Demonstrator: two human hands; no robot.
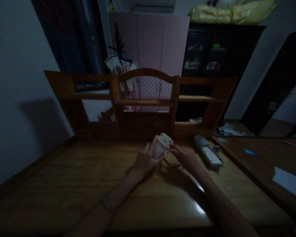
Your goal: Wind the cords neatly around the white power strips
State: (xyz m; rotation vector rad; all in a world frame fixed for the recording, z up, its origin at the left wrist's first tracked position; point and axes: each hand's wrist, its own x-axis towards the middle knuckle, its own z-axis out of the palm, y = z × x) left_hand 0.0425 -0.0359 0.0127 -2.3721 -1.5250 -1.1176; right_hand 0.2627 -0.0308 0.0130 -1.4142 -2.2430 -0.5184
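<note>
Left hand: my left hand (146, 159) is closed around the white power strip (164, 140), fingers along its far side and thumb on the near side.
Right hand: my right hand (186, 158) has its fingertips drawn together on the white cord (172, 165), just beside the strip; the exact pinch is too dim to make out.
Power strip: it is up in my left hand above the middle of the desk (76, 184), tilted, its top end showing past my fingers.
Cord: part of it wraps around the strip's body, and a loose loop hangs between my two hands.
Second strip: another power strip (212, 157) lies on the desk to the right of my right hand, well apart from the one I hold, a grey cord (201, 142) wound around its far end.
Plug: a grey plug (216, 148) sits just beside that second strip.
Wrist: a band (108, 204) circles my left wrist.
Shelf: a wooden shelf (145, 102) stands along the desk's far edge, beyond my hands.
Right-hand surface: a blue card (251, 152) and a white sheet (289, 181) lie on the brown surface (263, 166) beside the desk.
</note>
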